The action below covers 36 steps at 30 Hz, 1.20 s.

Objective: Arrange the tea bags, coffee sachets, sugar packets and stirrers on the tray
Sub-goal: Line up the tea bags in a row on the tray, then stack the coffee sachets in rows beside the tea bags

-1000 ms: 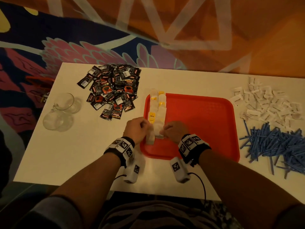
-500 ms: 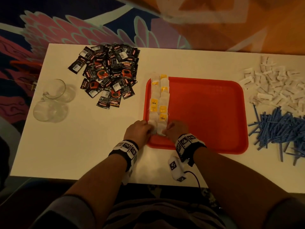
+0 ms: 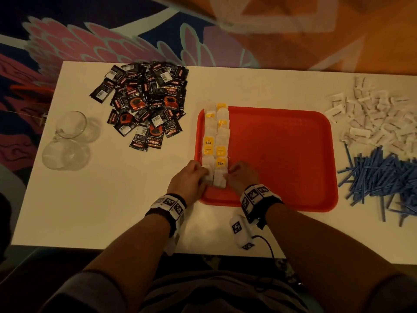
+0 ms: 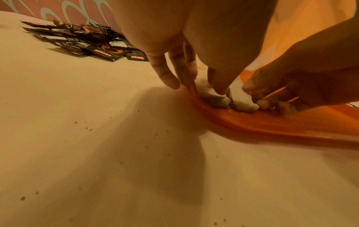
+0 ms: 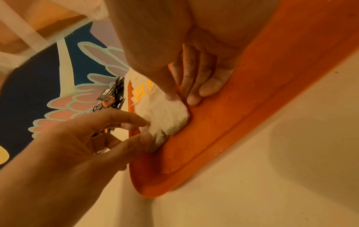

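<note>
Two rows of white tea bags (image 3: 216, 143) with yellow tags lie along the left side of the red tray (image 3: 282, 154). My left hand (image 3: 204, 175) reaches over the tray's left rim. Its thumb and fingertips touch the nearest bag of the left row (image 4: 211, 98). My right hand (image 3: 232, 175) rests on the tray floor, thumb and fingertips against the nearest bag of the right row (image 5: 165, 115). Black coffee sachets (image 3: 149, 102) are heaped left of the tray. White sugar packets (image 3: 379, 116) and blue stirrers (image 3: 383, 181) lie to its right.
Two clear glass cups (image 3: 70, 141) stand near the table's left edge. The white table (image 3: 101, 199) ends just below my wrists, with patterned carpet beyond its far edge. Most of the tray floor right of the tea bags is bare red plastic.
Both hands stay at the near end of the tea bag rows, nudging the nearest bags a little. The head view has tilted, so the table sits differently in the picture.
</note>
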Each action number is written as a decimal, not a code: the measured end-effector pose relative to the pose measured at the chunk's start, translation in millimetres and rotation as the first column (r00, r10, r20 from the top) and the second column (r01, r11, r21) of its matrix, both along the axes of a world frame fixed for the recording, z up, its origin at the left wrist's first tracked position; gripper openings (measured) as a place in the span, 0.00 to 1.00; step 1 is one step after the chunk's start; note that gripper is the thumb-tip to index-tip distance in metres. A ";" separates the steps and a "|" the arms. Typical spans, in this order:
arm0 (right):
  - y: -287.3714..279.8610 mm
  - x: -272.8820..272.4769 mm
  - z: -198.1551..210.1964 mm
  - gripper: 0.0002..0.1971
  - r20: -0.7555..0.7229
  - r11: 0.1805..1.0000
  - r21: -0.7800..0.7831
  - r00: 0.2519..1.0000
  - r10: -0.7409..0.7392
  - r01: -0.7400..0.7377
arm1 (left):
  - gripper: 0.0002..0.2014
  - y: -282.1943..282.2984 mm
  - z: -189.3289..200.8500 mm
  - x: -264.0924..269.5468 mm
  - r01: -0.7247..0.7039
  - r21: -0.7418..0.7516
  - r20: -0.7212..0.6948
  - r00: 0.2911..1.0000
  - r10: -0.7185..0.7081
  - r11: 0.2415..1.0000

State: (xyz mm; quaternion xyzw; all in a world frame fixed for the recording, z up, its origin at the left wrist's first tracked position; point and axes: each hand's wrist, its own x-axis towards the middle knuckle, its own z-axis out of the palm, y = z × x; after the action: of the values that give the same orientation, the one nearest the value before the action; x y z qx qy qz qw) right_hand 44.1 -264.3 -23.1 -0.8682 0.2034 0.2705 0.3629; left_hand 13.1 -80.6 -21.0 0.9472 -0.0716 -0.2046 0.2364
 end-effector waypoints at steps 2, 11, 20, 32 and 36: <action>-1.6 2.8 -1.8 0.06 -0.016 0.999 0.001 0.999 0.052 -0.052 | 0.17 0.8 0.2 -0.5 0.008 -0.005 -0.013 1.000 -0.008 1.000; -3.7 41.2 8.9 0.32 -0.029 0.994 0.020 0.994 0.108 -0.108 | 0.15 8.5 -2.9 8.0 -0.070 -0.038 0.020 0.997 0.070 0.997; 0.6 57.2 12.3 0.39 -0.066 0.987 0.047 0.986 0.154 -0.151 | 0.14 18.9 5.7 27.3 -0.178 -0.056 0.013 0.984 0.179 0.983; -22.0 57.2 27.1 0.33 -0.076 0.965 -0.040 0.964 0.255 -0.258 | 0.37 75.3 22.0 159.2 -0.189 0.335 -0.126 0.962 0.242 0.923; -10.2 50.4 35.3 0.27 -0.042 0.972 -0.004 0.971 0.234 -0.234 | 0.36 86.7 7.8 157.8 -0.118 0.320 -0.272 0.939 0.211 0.940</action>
State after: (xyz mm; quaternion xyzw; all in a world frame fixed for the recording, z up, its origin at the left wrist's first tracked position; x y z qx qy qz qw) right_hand 94.5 -274.6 12.2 -0.8819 0.1085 0.3284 0.3203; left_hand 170.9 6.0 -13.2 0.9320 0.0775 -0.3347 0.1153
